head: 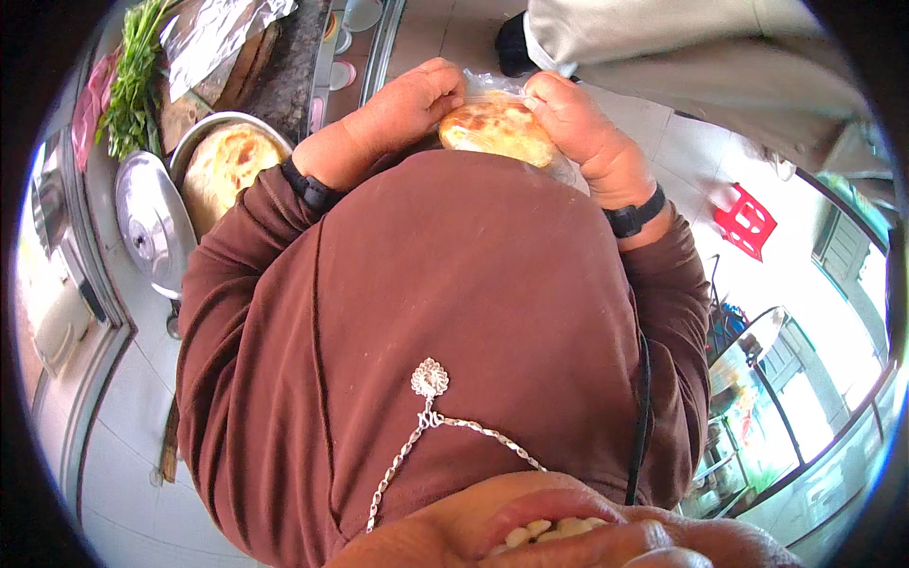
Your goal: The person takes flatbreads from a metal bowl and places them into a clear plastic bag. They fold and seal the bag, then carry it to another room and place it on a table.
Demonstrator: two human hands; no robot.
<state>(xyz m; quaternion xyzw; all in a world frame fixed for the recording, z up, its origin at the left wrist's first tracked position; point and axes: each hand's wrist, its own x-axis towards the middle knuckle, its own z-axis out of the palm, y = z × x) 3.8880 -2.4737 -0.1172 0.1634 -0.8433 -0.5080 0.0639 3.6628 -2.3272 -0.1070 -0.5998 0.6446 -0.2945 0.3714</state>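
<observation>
A round browned flatbread [497,128] sits inside a clear plastic bag [490,82], held up in front of my chest. My left hand [415,99] pinches the bag's upper left side. My right hand [586,128] grips the opposite side, with thumb and fingers closed on the plastic beside the bread. The lower edge of the bread is hidden by my brown top. Left of me, another browned flatbread [231,167] lies in a round metal pot [186,138], partly covered by my left sleeve.
A shiny metal lid [153,220] leans by the pot. Green leafy herbs [135,85] and crumpled foil [213,42] over wooden boards lie on the dark counter [287,78]. A person in beige clothing [682,50] is close by at upper right. A red plastic stool [746,221] stands on the tiled floor.
</observation>
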